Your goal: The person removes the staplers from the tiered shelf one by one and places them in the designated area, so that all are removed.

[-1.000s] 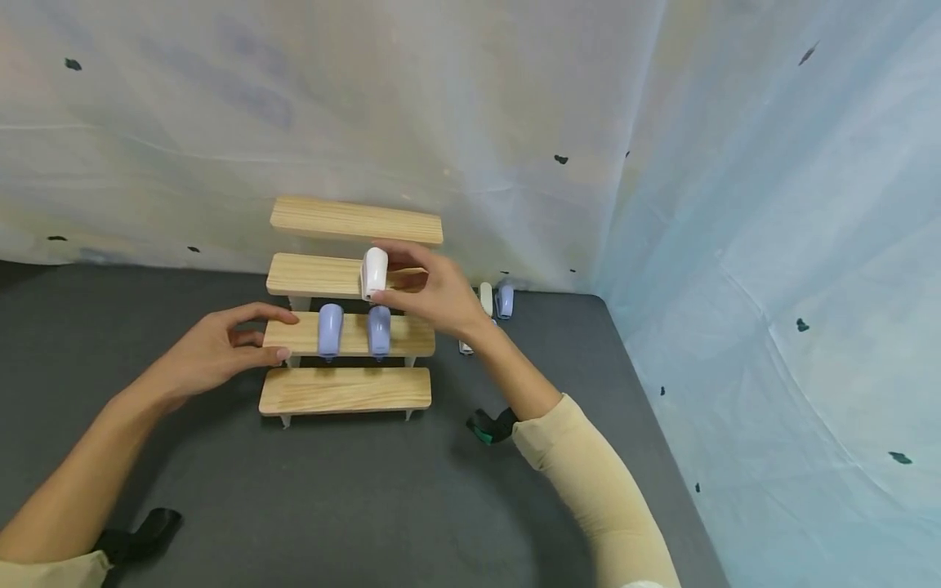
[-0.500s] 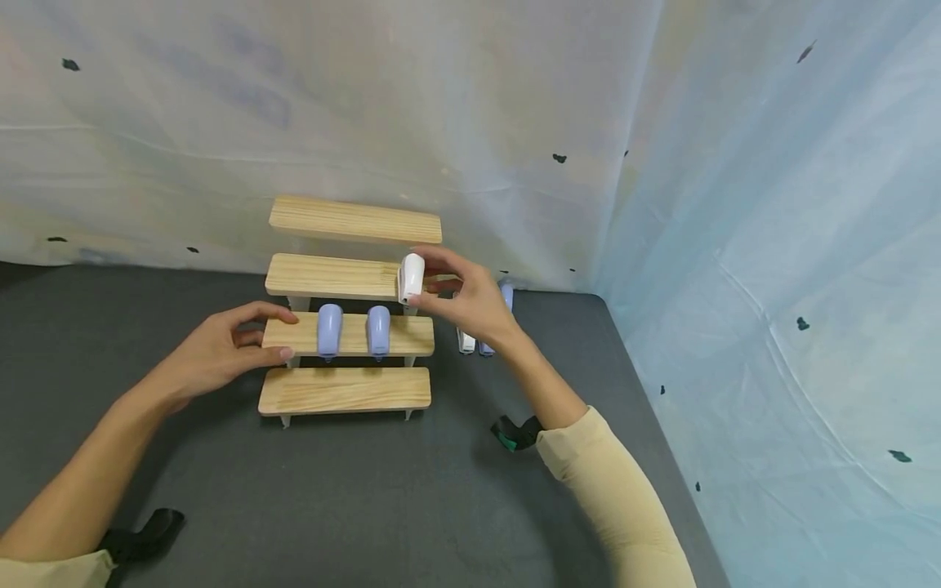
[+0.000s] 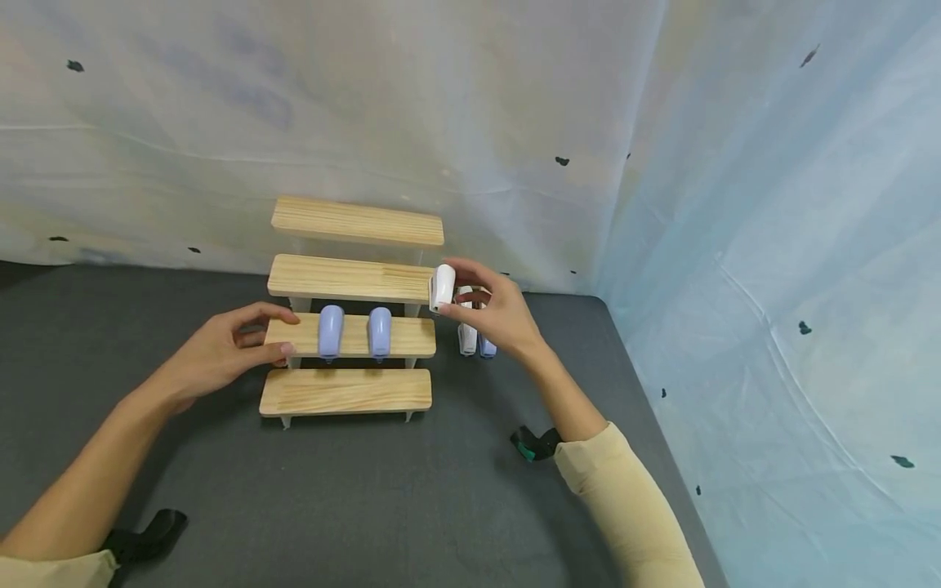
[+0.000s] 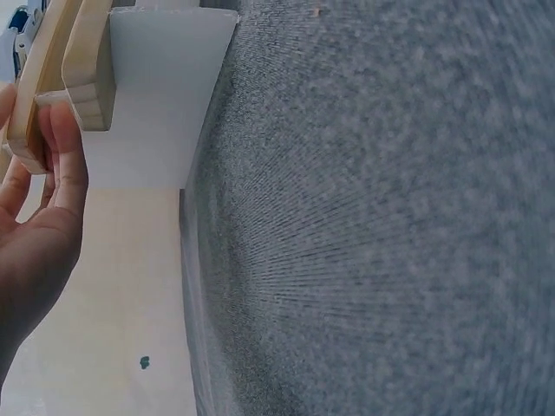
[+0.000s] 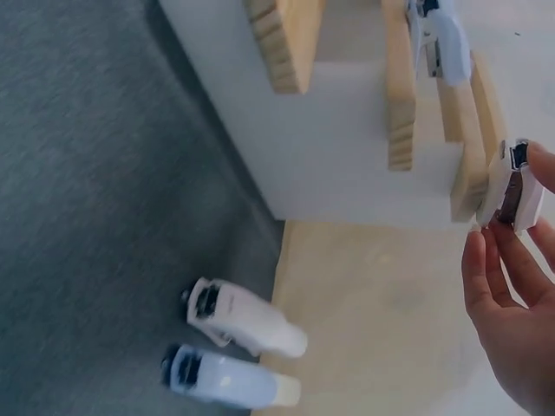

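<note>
My right hand [image 3: 496,309] pinches a white stapler [image 3: 443,287] between thumb and fingers, off the right end of the third wooden step [image 3: 353,278]. In the right wrist view the held stapler [image 5: 513,186] is close beside that step's end; whether they touch I cannot tell. My left hand [image 3: 216,355] grips the left end of the second step [image 3: 304,336], thumb on one face and fingers on the other, as the left wrist view shows with the board [image 4: 39,87]. Two lavender staplers, one at left [image 3: 330,330] and one at right [image 3: 379,331], sit on this second step.
Right of the stand, a white stapler [image 3: 466,339] and a lavender stapler [image 3: 487,346] stand on the dark grey table [image 3: 353,506]; others behind are partly hidden by my right hand. The bottom step [image 3: 345,390] and top step [image 3: 358,220] are bare. Pale curtains [image 3: 478,122] hang behind and at right.
My right hand has moved to the right with the white stapler, from over the third step to past its right end. My left hand stays on the second step.
</note>
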Demonstrator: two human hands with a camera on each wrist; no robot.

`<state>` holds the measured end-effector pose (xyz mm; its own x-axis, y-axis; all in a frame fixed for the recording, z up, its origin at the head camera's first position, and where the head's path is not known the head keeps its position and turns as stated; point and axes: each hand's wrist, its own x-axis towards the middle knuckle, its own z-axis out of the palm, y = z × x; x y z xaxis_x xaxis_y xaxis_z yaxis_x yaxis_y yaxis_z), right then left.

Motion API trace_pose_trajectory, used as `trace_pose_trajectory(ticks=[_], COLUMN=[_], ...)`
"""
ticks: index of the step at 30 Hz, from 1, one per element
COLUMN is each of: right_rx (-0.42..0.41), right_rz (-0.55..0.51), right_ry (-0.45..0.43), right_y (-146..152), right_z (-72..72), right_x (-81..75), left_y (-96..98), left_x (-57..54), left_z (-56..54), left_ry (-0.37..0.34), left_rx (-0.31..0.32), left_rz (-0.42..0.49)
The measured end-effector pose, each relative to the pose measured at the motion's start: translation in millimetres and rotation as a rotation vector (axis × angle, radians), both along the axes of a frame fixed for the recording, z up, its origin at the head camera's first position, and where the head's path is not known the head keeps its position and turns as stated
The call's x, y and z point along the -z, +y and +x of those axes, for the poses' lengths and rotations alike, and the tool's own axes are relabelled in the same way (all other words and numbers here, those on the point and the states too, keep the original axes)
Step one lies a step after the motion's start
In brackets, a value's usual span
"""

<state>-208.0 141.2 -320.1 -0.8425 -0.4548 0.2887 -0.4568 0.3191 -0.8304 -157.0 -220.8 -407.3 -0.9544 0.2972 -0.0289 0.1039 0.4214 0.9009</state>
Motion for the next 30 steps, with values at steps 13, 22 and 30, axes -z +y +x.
trace_pose_trajectory(ticks=[13,22,30], right_rx=[0.057,0.097,0.122], right_rz=[0.039,0.088,0.044], right_ry=[-0.033,-0.044,-0.078], right_y=[29,57,74], right_z=[1.1,-14.8,-20.7], right_x=[14.1,45.2,73.4], left_y=[-0.1,4.2,4.7], left_x=[2.6,2.2,5.6], left_z=[1.7,0.7,1.4], left_ry=[-0.022,-0.025,-0.029], left_rx=[-0.011,-0.016,-0.003], left_rz=[0.065,0.086,0.107])
